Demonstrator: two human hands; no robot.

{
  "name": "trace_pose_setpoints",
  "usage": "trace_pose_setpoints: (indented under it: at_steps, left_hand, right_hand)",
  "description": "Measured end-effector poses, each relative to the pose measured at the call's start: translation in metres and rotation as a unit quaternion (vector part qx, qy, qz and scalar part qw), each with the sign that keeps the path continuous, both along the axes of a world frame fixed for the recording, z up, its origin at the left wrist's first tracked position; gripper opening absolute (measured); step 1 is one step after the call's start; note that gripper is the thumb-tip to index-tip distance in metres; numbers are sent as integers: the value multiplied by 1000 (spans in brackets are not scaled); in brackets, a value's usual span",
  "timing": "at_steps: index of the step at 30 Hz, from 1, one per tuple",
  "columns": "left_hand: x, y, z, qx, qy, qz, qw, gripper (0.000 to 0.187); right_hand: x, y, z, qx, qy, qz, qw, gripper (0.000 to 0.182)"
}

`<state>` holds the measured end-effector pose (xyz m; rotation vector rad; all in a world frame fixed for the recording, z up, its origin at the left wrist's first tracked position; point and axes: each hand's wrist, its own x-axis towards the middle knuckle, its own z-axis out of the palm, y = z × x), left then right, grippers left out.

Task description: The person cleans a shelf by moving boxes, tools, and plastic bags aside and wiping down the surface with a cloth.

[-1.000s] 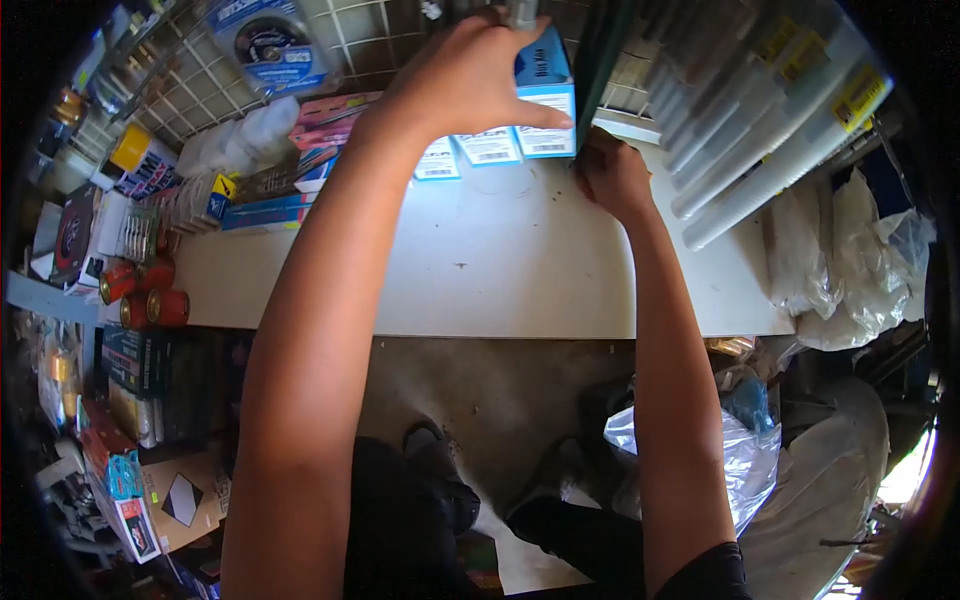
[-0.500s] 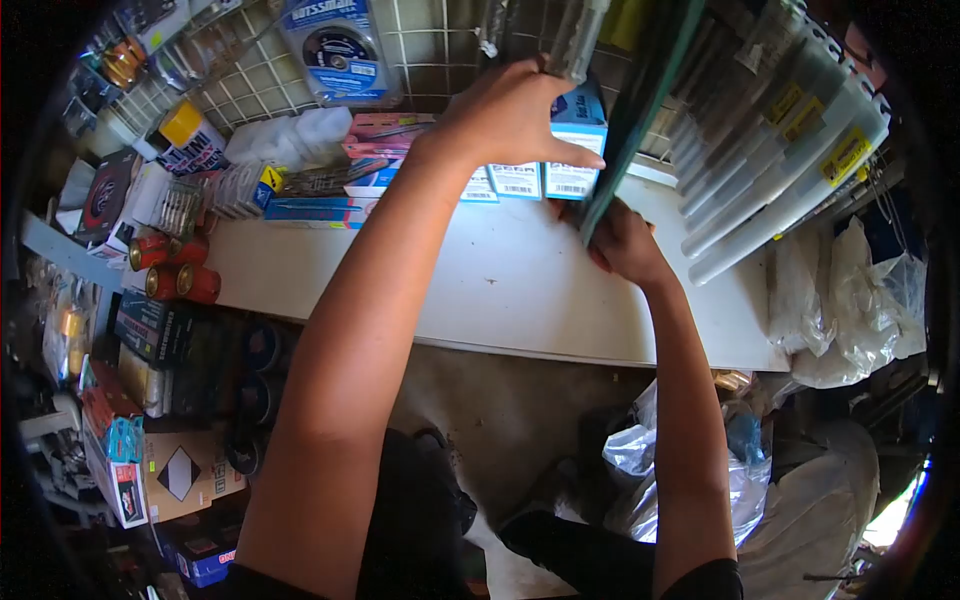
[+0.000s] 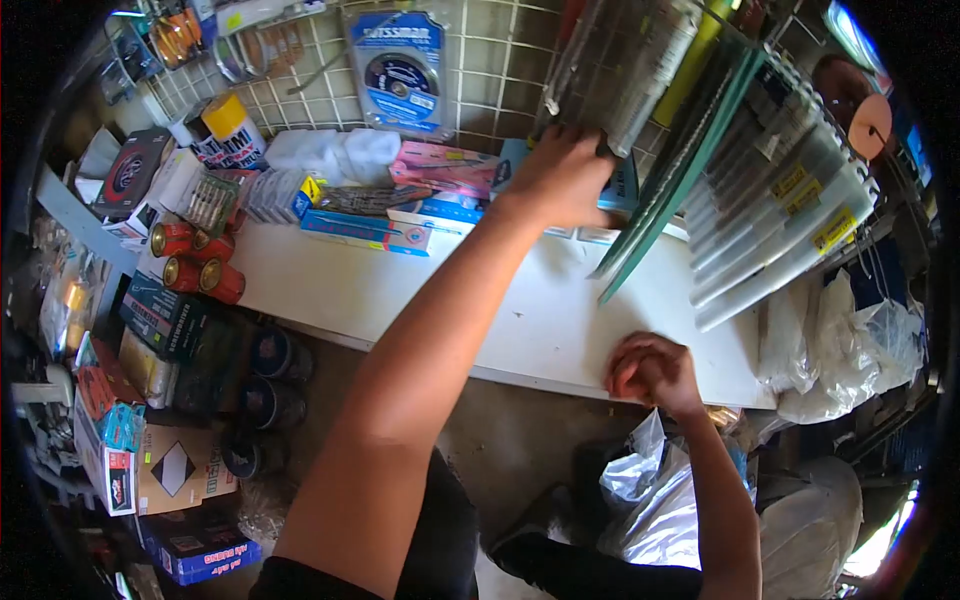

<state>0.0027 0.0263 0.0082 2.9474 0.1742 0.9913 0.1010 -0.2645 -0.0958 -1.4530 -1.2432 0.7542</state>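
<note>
From my remote seat I saw the white tabletop (image 3: 520, 340) spread widest, with the wire grid (image 3: 500, 50) behind it. The clear plastic tubes (image 3: 760, 260) slanted at the right side, and the green-edged strips (image 3: 690, 170) hung beside the boxed goods. My left hand (image 3: 565, 180) reached over the far part of the tabletop, in front of the grid, its thumb set apart from the bent fingers; the fingertips were hidden, so I could not tell whether they pressed on anything. My right hand (image 3: 650, 370) was curled at the near edge, and I could not tell whether it pinched something. The blue box (image 3: 622, 185) sat partly behind the left hand, just beside the strips. I judged it light, its card fairly stiff but easy to dent, the printed face perhaps slightly slick; I would have taken it across two opposite sides, low down, without squeezing the middle. Its lettering was too cramped to read. The dark green case (image 3: 165, 310) seemed to say SCREWDRIVER. The hanging disc pack (image 3: 400, 110) had a white brand name ending in SSMAN, its opening letters unsure, and the yellow-capped can (image 3: 230, 130) showed only part of a word. Yellow labels marked the tubes, too small for me to read.
</note>
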Motion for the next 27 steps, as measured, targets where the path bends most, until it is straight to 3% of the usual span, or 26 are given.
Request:
trace_pose_setpoints:
  at_steps: [2,3,6,8,10,13,14,19,22,24,25,27]
  left_hand:
    - [-3,1,0,-52,-29,-12,998,70]
    - [-1,5,-3,-55,-35,-23,998,72]
    - [-2,3,-2,-59,-52,-27,997,80]
    - [1,3,-6,-83,-90,-28,992,80]
    - [-3,1,-1,-87,-97,-34,991,79]
    - [-7,8,-1,-86,-101,-42,990,77]
    - [-6,9,-3,-77,-104,-49,990,76]
    - [-7,7,-1,-85,-88,-56,991,73]
    - [-5,6,-5,-94,-98,-68,988,70]
    - [-8,3,-6,-63,-106,-64,990,70]
    - [-8,-1,-5,-61,-38,-47,996,75]
    - [1,-5,-13,-18,-54,-66,996,81]
  right_hand:
    - [20,6,-9,-41,-1,-173,984,34]
    - [5,26,8,-11,-121,-290,949,33]
    - [17,77,7,-23,-146,-353,924,29]
    - [27,104,8,2,-202,-337,920,27]
    - [44,123,4,-88,-186,-271,940,27]
    - [59,130,-4,-97,-130,-211,964,27]
    - [64,126,-9,-101,-92,-162,977,27]
    - [13,90,7,-76,-292,-184,935,25]
    - [-24,59,20,-82,-243,-169,952,27]
    - [-32,35,14,-32,-261,-104,959,30]
    - [-37,22,10,-7,-268,-70,961,32]
    - [-44,7,13,1,-224,-27,974,33]
